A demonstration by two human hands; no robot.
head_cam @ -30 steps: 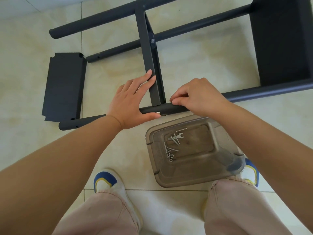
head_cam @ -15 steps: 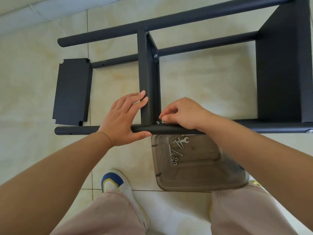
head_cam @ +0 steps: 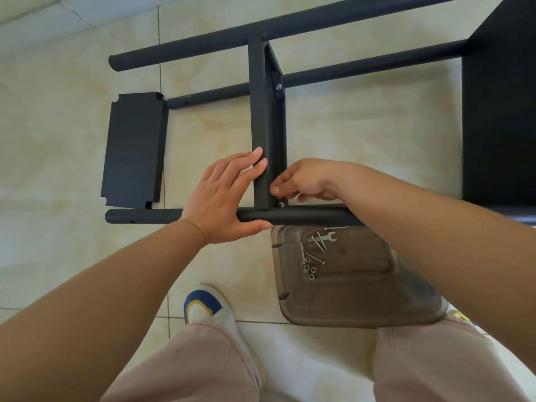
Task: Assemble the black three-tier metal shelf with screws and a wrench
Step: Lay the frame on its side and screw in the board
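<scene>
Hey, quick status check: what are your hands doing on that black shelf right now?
Left hand flat, steadying middle shelf panel and front pole. Right hand pinching at corner screw. Wrench untouched in tray. Nothing blocking.

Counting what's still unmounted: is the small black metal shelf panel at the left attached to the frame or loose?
Loose, it seems: the black shelf panel lies flat on the tiled floor between two black tubes.

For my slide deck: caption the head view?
Left hand steadies the shelf frame; right hand works a screw.

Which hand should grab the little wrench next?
Probably the right hand: the wrench lies in the tray just below it, while the left hand steadies the shelf.
</scene>
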